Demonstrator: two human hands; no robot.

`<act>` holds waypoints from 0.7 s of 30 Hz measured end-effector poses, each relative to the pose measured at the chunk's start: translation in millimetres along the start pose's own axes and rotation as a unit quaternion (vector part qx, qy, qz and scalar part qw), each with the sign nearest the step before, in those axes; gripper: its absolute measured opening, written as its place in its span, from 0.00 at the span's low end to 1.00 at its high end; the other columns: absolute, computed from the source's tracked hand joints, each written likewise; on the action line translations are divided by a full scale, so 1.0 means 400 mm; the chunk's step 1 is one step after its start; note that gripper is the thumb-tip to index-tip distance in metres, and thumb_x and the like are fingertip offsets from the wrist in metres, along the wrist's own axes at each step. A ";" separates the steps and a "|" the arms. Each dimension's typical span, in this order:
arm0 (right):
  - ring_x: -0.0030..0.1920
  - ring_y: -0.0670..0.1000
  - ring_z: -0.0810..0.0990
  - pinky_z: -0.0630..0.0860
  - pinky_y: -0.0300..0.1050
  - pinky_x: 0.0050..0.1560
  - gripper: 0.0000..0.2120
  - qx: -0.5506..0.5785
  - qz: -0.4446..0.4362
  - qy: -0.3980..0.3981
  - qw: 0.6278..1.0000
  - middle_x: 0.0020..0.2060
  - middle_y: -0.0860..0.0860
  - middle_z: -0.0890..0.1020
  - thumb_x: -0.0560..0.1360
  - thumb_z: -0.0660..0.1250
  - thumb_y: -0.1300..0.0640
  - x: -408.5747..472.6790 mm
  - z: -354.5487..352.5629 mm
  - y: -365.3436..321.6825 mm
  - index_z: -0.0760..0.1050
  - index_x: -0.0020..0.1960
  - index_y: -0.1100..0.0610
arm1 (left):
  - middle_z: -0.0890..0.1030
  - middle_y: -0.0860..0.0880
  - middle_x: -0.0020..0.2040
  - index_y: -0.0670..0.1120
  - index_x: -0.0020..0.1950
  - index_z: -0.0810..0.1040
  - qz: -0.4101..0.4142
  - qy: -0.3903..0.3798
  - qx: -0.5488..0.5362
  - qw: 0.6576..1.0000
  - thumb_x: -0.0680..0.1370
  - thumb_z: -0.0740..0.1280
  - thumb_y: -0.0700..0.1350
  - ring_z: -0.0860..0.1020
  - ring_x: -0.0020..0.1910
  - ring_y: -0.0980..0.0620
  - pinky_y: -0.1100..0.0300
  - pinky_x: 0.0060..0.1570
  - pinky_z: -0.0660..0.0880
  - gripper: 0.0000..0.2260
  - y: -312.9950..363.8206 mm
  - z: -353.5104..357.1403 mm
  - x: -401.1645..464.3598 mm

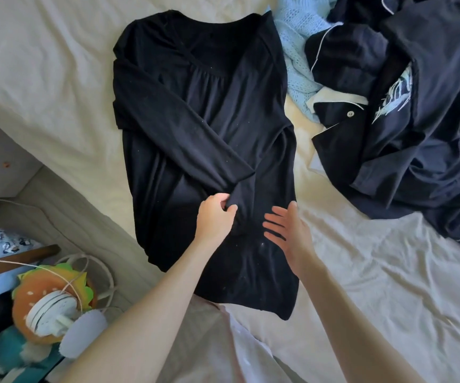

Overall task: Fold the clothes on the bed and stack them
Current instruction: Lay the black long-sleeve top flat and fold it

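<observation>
on the bed (57, 64), black top (195, 134) lies lengthwise, neckline away; left hand (215, 217) pinches its cuff, right hand (286, 230) flat.

Two bare forearms enter from the lower edge of the view, uncovered from the frame edge to the wrist. No sleeve, cuff, watch, bracelet or ring shows on either arm. The left hand (215, 217) and right hand (286, 230) are ungloved. Below and between the arms lies pale, whitish fabric; whether it is a worn garment cannot be determined.
</observation>
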State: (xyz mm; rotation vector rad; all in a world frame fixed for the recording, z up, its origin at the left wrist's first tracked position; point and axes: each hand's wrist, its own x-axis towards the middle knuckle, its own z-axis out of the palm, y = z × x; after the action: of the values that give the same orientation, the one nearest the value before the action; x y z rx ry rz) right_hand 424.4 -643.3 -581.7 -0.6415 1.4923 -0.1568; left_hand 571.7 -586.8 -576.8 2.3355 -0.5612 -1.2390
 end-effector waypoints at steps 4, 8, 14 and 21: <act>0.54 0.49 0.79 0.77 0.44 0.49 0.26 0.048 0.016 -0.005 0.999 0.53 0.49 0.80 0.76 0.53 0.35 -0.006 -0.045 0.028 0.71 0.63 0.53 | 0.82 0.56 0.52 0.48 0.64 0.76 0.048 -0.226 -0.143 0.962 0.80 0.62 0.43 0.78 0.54 0.62 0.73 0.52 0.73 0.13 0.046 0.005 -0.021; 0.58 0.53 0.78 0.76 0.51 0.57 0.31 0.054 0.061 0.008 0.997 0.58 0.52 0.78 0.72 0.62 0.35 0.005 -0.043 0.041 0.69 0.67 0.55 | 0.82 0.54 0.50 0.50 0.58 0.78 0.009 -0.082 -0.191 0.978 0.79 0.59 0.38 0.80 0.49 0.57 0.63 0.52 0.77 0.13 0.019 0.002 -0.024; 0.54 0.54 0.79 0.78 0.50 0.55 0.18 0.025 0.098 0.089 0.991 0.53 0.52 0.79 0.77 0.66 0.57 0.063 -0.006 0.027 0.70 0.65 0.60 | 0.77 0.49 0.54 0.42 0.71 0.66 -0.144 0.005 -0.287 0.947 0.79 0.61 0.36 0.78 0.52 0.52 0.57 0.53 0.77 0.20 -0.077 -0.043 0.025; 0.46 0.53 0.81 0.81 0.42 0.33 0.07 0.024 0.076 0.114 0.990 0.49 0.54 0.80 0.79 0.62 0.60 0.011 -0.068 0.055 0.72 0.57 0.57 | 0.78 0.47 0.59 0.46 0.68 0.70 -0.171 -0.069 -0.462 0.868 0.80 0.63 0.39 0.77 0.58 0.50 0.52 0.59 0.73 0.16 -0.051 -0.042 0.069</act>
State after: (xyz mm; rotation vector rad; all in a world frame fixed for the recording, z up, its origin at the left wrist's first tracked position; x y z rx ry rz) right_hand 392.7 -635.4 -594.8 -0.4796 1.7454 -0.1519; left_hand 603.3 -581.7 -598.1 1.5429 0.3883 -1.4039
